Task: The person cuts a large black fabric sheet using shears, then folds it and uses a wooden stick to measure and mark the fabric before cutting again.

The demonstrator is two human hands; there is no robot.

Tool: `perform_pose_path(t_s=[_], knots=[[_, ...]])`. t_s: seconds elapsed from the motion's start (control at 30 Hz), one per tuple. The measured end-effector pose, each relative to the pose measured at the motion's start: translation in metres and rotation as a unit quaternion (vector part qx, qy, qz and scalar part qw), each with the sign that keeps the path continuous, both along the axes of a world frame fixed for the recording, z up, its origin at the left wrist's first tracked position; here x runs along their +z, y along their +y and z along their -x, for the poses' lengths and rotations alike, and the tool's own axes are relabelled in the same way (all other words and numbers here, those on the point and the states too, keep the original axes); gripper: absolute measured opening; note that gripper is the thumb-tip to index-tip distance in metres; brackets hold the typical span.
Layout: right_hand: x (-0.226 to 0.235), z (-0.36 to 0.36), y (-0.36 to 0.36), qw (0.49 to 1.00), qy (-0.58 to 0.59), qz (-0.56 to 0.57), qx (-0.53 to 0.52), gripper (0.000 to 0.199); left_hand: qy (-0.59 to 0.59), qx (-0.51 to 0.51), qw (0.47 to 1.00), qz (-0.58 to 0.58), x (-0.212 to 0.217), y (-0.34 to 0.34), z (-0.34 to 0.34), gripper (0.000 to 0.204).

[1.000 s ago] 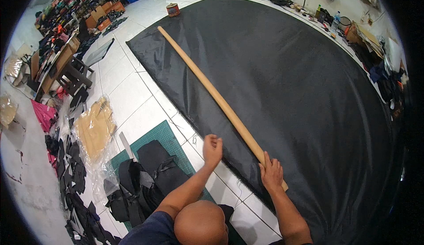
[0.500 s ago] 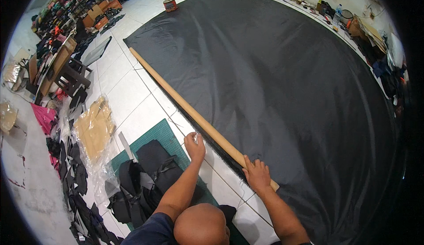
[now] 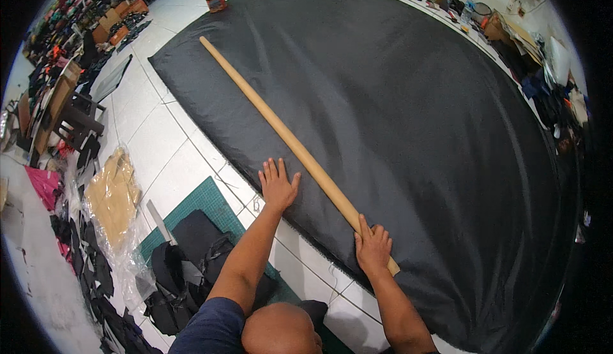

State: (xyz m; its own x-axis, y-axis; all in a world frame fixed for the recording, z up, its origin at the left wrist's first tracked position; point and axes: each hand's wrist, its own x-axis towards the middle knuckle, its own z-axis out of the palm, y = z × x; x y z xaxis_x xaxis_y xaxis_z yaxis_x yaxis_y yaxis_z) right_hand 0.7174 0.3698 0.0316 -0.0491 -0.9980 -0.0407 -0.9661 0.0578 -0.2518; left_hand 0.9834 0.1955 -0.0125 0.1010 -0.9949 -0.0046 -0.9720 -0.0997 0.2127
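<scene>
A wide sheet of black fabric (image 3: 415, 111) is spread over the floor, with a few soft creases. On it lies a long tan tube (image 3: 287, 135), like a cardboard roll core, slanting from the far left to near my right hand. My right hand (image 3: 373, 248) grips the tube close to its near end, the index finger stretched along it. My left hand (image 3: 279, 191) is flat on the fabric between the tube and the fabric's frayed left edge, fingers spread and nothing held.
On the white tiles at left lie a green cutting mat (image 3: 191, 210), black bags (image 3: 198, 245), a metal ruler (image 3: 159, 221) and a plastic-wrapped tan bundle (image 3: 113, 191). A red can (image 3: 216, 1) stands at the fabric's far left edge. Clutter (image 3: 536, 54) lines the right wall.
The tube has shifted from the fabric's left edge inward to the right, exposing a strip of fabric. My left hand, pinched above the tiles before, now lies spread on that strip.
</scene>
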Motion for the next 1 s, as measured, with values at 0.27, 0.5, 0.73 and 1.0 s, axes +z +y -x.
perform_pose_path(t_s=[0.27, 0.5, 0.73, 1.0], knots=[[0.001, 0.059, 0.041, 0.994, -0.001, -0.043, -0.098, 0.055, -0.006, -0.015, 0.999, 0.041, -0.008, 0.004, 0.006, 0.084], [0.003, 0.094, 0.052, 0.984, -0.004, -0.042, -0.173, 0.056, -0.021, -0.113, 0.993, 0.021, 0.004, 0.04, 0.041, 0.085], [-0.004, 0.153, 0.088, 0.962, 0.018, -0.046, -0.268, 0.055, 0.018, -0.191, 0.981, -0.022, 0.018, 0.086, 0.086, 0.096], [-0.007, 0.227, 0.148, 0.928, 0.043, -0.035, -0.369, 0.055, 0.005, -0.251, 0.965, -0.069, 0.026, 0.116, 0.109, 0.106]])
